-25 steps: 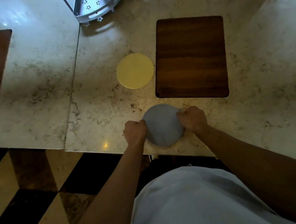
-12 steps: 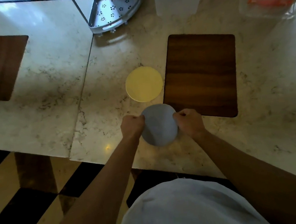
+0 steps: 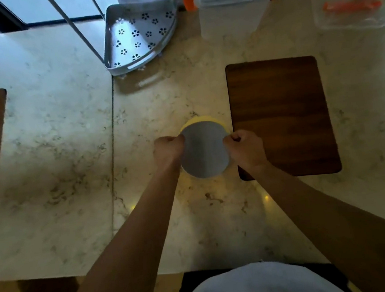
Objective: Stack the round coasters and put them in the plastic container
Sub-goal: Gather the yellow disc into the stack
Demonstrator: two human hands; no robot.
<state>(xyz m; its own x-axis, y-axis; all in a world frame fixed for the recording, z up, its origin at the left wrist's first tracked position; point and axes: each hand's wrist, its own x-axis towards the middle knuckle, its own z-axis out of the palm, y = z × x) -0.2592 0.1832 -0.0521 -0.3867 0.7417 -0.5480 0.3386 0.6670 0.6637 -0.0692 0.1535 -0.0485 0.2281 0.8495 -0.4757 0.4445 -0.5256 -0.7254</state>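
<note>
Left hand point(image 3: 169, 149) and right hand point(image 3: 245, 148) each pinch an opposite edge of the round grey coaster point(image 3: 204, 149), holding it directly over the round yellow coaster point(image 3: 199, 120), whose rim shows only at the far side. The clear plastic container with orange clips point(image 3: 231, 3) stands well beyond, straight ahead on the marble counter point(image 3: 67, 135); neither hand appears nearer.

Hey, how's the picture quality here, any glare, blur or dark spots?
Head view: dim and soft overall; window glare washes the marble counter at top left; small light spots glint near its front edge; wide-angle bending shows at the edges; the clear plastic container looks hazy.
</note>
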